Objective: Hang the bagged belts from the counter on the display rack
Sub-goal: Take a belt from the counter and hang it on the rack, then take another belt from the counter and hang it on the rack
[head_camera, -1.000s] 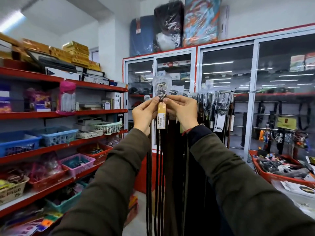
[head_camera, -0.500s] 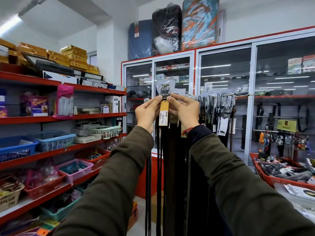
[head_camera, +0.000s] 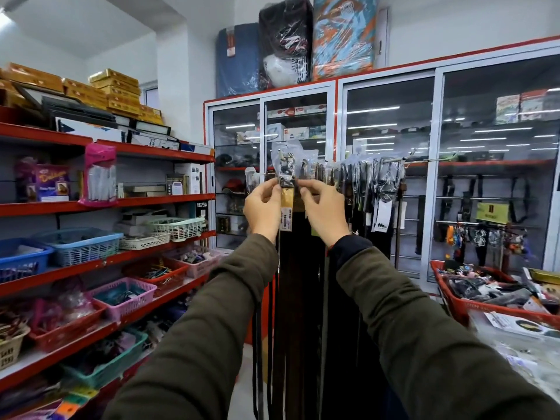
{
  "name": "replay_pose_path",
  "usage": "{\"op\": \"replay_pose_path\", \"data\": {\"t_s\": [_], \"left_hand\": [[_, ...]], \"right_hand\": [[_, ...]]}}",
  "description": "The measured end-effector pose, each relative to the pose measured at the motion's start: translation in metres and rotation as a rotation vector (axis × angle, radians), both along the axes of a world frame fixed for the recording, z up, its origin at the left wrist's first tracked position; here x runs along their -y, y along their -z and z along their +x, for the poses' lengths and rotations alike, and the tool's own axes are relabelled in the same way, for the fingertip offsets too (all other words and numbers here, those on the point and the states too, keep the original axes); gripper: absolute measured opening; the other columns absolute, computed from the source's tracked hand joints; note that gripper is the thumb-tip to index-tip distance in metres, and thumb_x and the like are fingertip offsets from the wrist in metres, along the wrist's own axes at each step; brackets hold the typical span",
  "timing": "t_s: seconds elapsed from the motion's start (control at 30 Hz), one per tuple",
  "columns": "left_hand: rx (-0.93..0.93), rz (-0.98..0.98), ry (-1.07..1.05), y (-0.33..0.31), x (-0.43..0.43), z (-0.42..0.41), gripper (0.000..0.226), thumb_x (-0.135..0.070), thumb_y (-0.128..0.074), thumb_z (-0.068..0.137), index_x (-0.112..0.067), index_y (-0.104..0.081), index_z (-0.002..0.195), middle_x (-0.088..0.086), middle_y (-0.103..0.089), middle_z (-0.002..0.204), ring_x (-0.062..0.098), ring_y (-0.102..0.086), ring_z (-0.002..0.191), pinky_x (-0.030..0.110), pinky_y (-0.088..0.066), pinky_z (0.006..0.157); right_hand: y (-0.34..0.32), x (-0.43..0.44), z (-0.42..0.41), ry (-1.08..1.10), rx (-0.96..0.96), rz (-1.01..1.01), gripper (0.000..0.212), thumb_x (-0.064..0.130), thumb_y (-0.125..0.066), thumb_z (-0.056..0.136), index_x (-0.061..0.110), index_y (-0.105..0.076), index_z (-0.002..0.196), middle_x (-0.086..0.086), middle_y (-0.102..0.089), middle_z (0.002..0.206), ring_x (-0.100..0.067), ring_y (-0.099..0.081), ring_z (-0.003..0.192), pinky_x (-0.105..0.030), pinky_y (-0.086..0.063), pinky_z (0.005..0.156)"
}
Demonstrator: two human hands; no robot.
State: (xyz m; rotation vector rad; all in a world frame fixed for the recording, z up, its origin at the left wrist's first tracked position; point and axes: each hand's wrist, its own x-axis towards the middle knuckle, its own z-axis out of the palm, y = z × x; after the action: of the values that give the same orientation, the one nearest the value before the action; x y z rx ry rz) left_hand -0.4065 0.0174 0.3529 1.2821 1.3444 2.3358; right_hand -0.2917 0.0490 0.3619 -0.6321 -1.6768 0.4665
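Shelves w/ baskets (head_camera: 81, 248) left, belt rack (head_camera: 363, 165) center, glass cabinets (head_camera: 391, 116) behind, bin (head_camera: 454, 301) right

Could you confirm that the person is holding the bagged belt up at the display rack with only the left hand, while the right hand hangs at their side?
Not quite. In the head view both hands grip it: the left hand and the right hand pinch the bagged belt from either side, up at the display rack.

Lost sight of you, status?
Left hand and right hand pinch bagged belt at rack rail. Hook hidden. Hung belts crowd right.
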Motion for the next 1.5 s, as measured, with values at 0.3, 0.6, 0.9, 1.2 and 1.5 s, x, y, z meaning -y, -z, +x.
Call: {"op": "replay_pose_path", "data": {"t_s": [0.3,0.6,0.9,1.2,1.5], "left_hand": [[-0.579,0.049,-0.321,0.104,0.018,0.073,0.044,-0.019,-0.048,0.103,-0.016,-0.045,0.147,-0.002,-0.032,0.163,0.006,-0.008,0.157,0.021,-0.003,0.125],[-0.738,-0.147,-0.134,0.199,0.038,0.168,0.048,-0.025,-0.047,0.105,-0.022,-0.040,0.152,-0.006,-0.022,0.168,0.015,0.000,0.159,0.047,-0.001,0.130],[-0.799,-0.243,0.062,0.283,0.062,0.264,0.047,-0.027,-0.045,0.105,-0.021,-0.040,0.152,-0.004,-0.021,0.169,0.015,0.000,0.159,0.045,0.002,0.129],[-0.967,-0.340,0.435,0.364,0.097,0.356,0.056,-0.033,-0.044,0.103,-0.022,-0.031,0.156,-0.003,-0.017,0.170,0.016,0.002,0.159,0.045,0.001,0.129],[-1.440,-0.535,0.885,0.398,0.105,0.434,0.078,-0.051,-0.053,0.098,-0.013,-0.024,0.159,0.005,-0.027,0.167,0.023,-0.007,0.159,0.049,-0.006,0.128]], "right_hand": [[0.086,0.006,0.075,0.374,0.238,0.314,0.047,0.027,-0.041,0.105,0.019,-0.041,0.151,-0.002,-0.038,0.161,-0.023,-0.027,0.154,-0.045,-0.024,0.126],[0.180,0.034,0.187,0.608,0.446,0.218,0.049,0.027,-0.042,0.104,0.019,-0.039,0.152,-0.006,-0.022,0.168,-0.029,-0.007,0.159,-0.053,-0.006,0.128],[0.273,0.074,0.292,0.758,0.659,-0.007,0.052,0.032,-0.038,0.103,0.021,-0.034,0.154,-0.007,-0.017,0.170,-0.029,-0.007,0.159,-0.057,-0.007,0.127],[0.356,0.132,0.411,0.879,0.875,-0.288,0.037,0.014,-0.054,0.095,0.024,-0.061,0.130,-0.008,-0.039,0.160,-0.032,-0.021,0.156,-0.059,-0.008,0.126],[0.373,0.185,0.483,0.699,1.159,-0.931,0.050,0.021,-0.057,0.092,0.033,-0.054,0.140,0.004,-0.059,0.145,-0.019,-0.046,0.143,-0.057,0.000,0.124]]}}
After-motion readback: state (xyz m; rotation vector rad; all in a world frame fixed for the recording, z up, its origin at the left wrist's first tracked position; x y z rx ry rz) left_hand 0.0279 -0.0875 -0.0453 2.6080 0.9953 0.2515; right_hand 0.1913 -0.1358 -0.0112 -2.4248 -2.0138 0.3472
